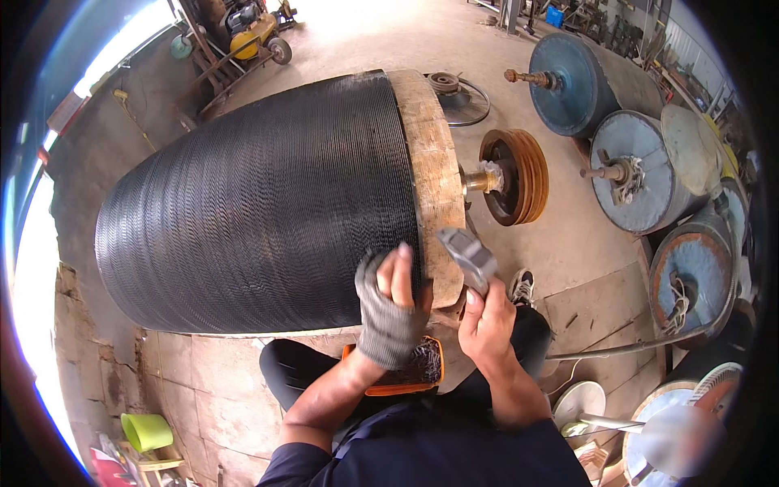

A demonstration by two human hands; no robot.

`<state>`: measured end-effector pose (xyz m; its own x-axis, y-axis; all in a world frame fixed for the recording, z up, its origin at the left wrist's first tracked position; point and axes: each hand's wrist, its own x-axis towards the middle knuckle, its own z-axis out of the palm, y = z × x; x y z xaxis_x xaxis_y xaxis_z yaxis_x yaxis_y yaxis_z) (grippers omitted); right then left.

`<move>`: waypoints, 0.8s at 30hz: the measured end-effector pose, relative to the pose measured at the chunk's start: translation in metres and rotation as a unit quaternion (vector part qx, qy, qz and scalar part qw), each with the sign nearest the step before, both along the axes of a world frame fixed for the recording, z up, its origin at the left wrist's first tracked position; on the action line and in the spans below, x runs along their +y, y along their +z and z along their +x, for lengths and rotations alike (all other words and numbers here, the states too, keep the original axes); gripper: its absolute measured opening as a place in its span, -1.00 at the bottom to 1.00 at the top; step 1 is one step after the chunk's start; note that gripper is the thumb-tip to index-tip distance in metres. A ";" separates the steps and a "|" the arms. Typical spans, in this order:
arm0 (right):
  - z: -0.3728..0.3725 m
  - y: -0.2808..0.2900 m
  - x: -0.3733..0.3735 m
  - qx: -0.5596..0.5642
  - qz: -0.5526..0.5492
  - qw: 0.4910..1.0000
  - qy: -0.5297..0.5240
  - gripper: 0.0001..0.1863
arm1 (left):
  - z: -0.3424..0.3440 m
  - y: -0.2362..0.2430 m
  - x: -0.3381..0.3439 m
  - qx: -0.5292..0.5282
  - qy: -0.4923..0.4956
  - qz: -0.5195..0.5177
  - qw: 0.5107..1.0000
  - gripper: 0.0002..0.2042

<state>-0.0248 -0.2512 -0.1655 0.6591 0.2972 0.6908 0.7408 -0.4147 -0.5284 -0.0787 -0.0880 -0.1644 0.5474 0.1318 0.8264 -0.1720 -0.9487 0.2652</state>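
A large drum [268, 203] wrapped in ridged black strip lies in front of me, with a bare wooden band [436, 162] at its right end. My left hand [389, 308], in a grey fingerless glove, rests at the wrapping's right edge with its fingers curled together. Anything pinched in them is too small or hidden to make out. Just right of it, my right hand [487, 322] grips a hammer [468, 253], its grey metal head raised beside the wooden band. Most of the handle is hidden by the fist. Below my left hand, an orange tray [441, 369] holds small dark pieces, perhaps nails.
A shaft with a rusty grooved pulley [519, 177] juts from the drum's right end. Several blue-grey rollers [572, 85] stand along the right side. A yellow wheeled machine [253, 39] is at the back left. A green bucket [146, 433] and a fan [718, 385] are near the lower corners.
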 end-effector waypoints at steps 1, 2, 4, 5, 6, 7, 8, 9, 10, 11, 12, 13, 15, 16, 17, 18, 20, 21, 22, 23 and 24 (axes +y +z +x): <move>0.000 0.004 0.001 -0.006 -0.013 1.000 0.002 -0.76 | -0.014 -0.009 -0.002 0.054 -0.026 0.016 0.998 -0.28; 0.000 0.009 0.002 -0.009 -0.029 1.000 0.002 -0.78 | -0.028 -0.019 -0.007 0.110 -0.053 0.030 0.992 -0.40; 0.008 0.011 0.007 0.082 -0.143 0.986 -0.035 -0.80 | -0.050 -0.045 -0.015 0.217 -0.084 0.072 0.970 -0.63; 0.007 0.009 0.005 0.082 -0.114 0.990 -0.027 -0.81 | -0.062 -0.069 -0.015 0.234 -0.130 0.057 0.962 -0.70; 0.008 0.008 0.002 0.073 -0.087 0.994 -0.010 -0.81 | -0.064 -0.095 -0.015 0.241 -0.167 0.041 0.955 -0.77; 0.000 0.007 -0.002 0.059 -0.050 0.997 -0.007 -0.73 | -0.063 -0.103 -0.014 0.246 -0.212 0.015 0.946 -0.79; -0.002 0.010 -0.003 0.047 0.015 0.999 0.016 -0.70 | -0.067 -0.110 -0.015 0.272 -0.221 0.008 0.936 -0.79; -0.002 0.008 0.002 0.026 0.072 0.997 0.020 -0.72 | -0.072 -0.117 -0.015 0.297 -0.231 0.001 0.926 -0.78; -0.003 0.006 0.004 0.009 0.127 0.992 0.017 -0.74 | -0.077 -0.117 -0.020 0.325 -0.247 -0.006 0.913 -0.78; 0.000 0.003 0.005 0.024 -0.001 0.999 -0.027 -0.76 | -0.077 -0.144 -0.024 0.341 -0.209 0.008 0.916 -0.82; 0.008 0.001 0.009 0.035 -0.130 0.989 -0.069 -0.77 | -0.077 -0.170 -0.028 0.358 -0.171 0.022 0.918 -0.85; 0.021 -0.006 0.017 0.041 -0.127 0.989 -0.058 -0.77 | -0.068 -0.175 -0.032 0.359 -0.126 0.009 0.925 -0.83; 0.009 -0.011 0.009 0.060 -0.064 0.996 -0.028 -0.75 | -0.075 -0.184 -0.037 0.380 -0.126 0.039 0.916 -0.78; 0.005 -0.012 0.002 0.073 -0.039 0.996 -0.017 -0.75 | -0.075 -0.167 -0.038 0.401 -0.143 0.051 0.903 -0.78; -0.009 -0.001 0.004 0.082 0.068 0.994 0.002 -0.67 | -0.077 -0.146 -0.036 0.428 -0.159 0.063 0.887 -0.77; -0.018 0.004 0.003 0.103 0.157 0.981 0.038 -0.58 | -0.075 -0.135 -0.036 0.448 -0.175 0.074 0.874 -0.77; -0.008 0.009 0.014 -0.109 0.258 0.958 0.060 -0.54 | -0.075 -0.154 -0.038 0.421 -0.165 -0.002 0.892 -0.78; 0.004 -0.001 0.009 -0.146 0.214 0.962 0.088 -0.60 | -0.074 -0.176 -0.040 0.403 -0.164 -0.079 0.897 -0.78; 0.007 -0.005 0.010 -0.076 0.087 0.993 0.024 -0.67 | -0.074 -0.173 -0.040 0.389 -0.170 -0.089 0.901 -0.77; 0.008 -0.007 0.012 -0.022 -0.063 0.997 -0.034 -0.73 | -0.075 -0.170 -0.040 0.377 -0.177 -0.098 0.904 -0.75; 0.011 -0.008 0.021 0.105 -0.141 0.982 -0.073 -0.76 | -0.076 -0.167 -0.040 0.366 -0.186 -0.045 0.911 -0.72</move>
<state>-0.0134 -0.2305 -0.1733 0.8275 0.3492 0.4397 0.5504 -0.6595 -0.5120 -0.1548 -0.1278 -0.3312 0.9679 -0.1260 0.2175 -0.2229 -0.8301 0.5111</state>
